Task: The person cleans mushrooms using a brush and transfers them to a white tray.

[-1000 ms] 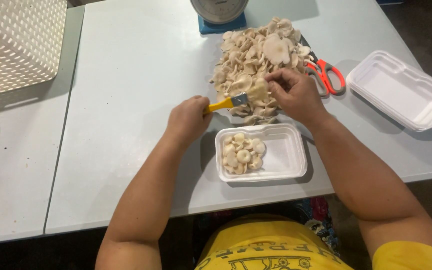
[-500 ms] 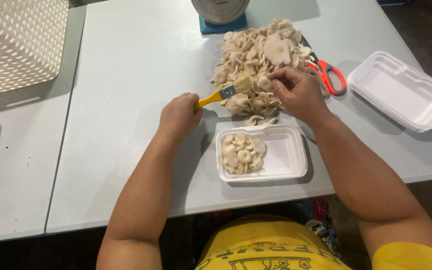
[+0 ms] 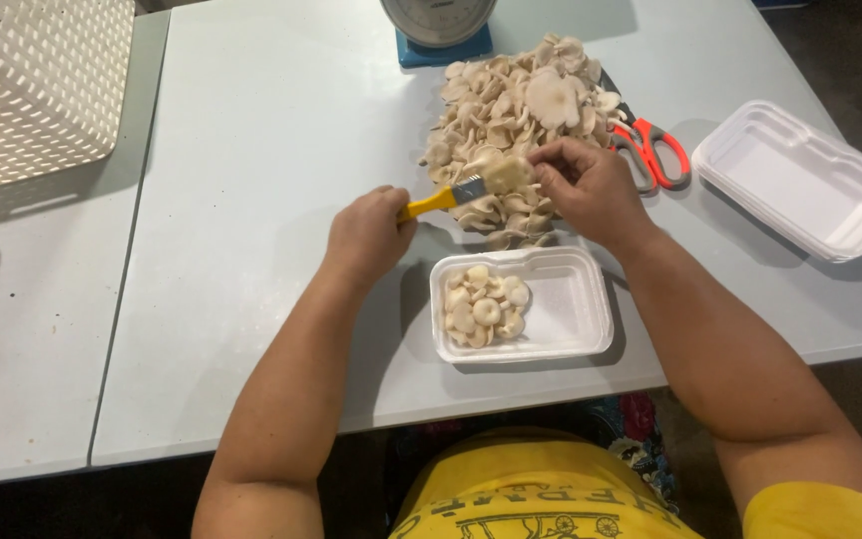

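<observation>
The left hand (image 3: 369, 232) is closed around the yellow handle of a brush (image 3: 443, 198), bristles pointing right. The right hand (image 3: 588, 188) pinches a mushroom (image 3: 507, 173) between its fingertips, held just above the near edge of the pile (image 3: 511, 120), and the bristles touch it. Half a second ago the brush lay lower and more slanted, its bristles at a mushroom closer to the pile's left side; now it sits nearly level and the mushroom is up at the fingertips. A second ago the hands stood much the same way.

Just below the hands a white foam tray (image 3: 571, 309) rests on the pale surface (image 3: 251, 150), with a cluster of mushrooms in its left half. Orange-handled scissors (image 3: 655, 150) lie right of the pile, partly under it. An empty foam tray (image 3: 800, 180) sits further right. A scale (image 3: 439, 25) stands behind the pile, and a white basket (image 3: 37, 85) lies upside down at far left.
</observation>
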